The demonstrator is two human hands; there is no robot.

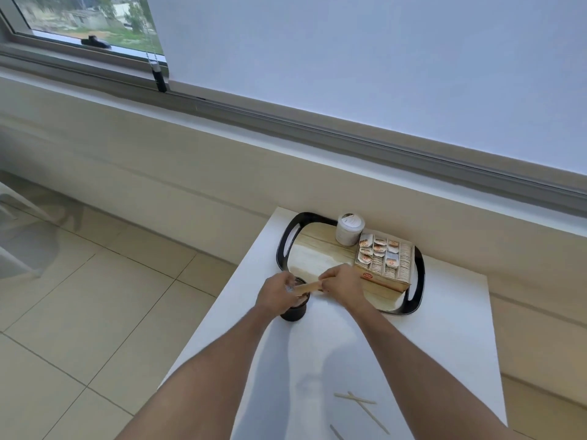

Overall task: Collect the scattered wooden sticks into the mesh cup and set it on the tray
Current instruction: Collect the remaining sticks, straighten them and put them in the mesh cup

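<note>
Nearest the camera, three loose wooden sticks lie on the white bench, two crossed over each other and one further down at the frame's lower edge, well apart from the cup. Both forearms reach forward over the bench. The left hand wraps round the rim of the dark mesh cup, which stands on the bench just beside the near left corner of the tray, not yet on it. The right hand has its fingers pinched on one end of a small bundle of sticks, held almost level with the far end over the cup's mouth; how many sticks are in the pinch cannot be told.

The sticks look thin, light and stiff, likely to roll or slip out if pinched loosely, so a firm pinch near one end with the other end tipped down into the cup seems right. The cup looks light and may tip, so steadying it at the rim or wall is sensible.

Further back on the tray sit a cardboard box of sachets and a small white jar, leaving bare wood-pattern surface on the tray's left side for the cup
</note>
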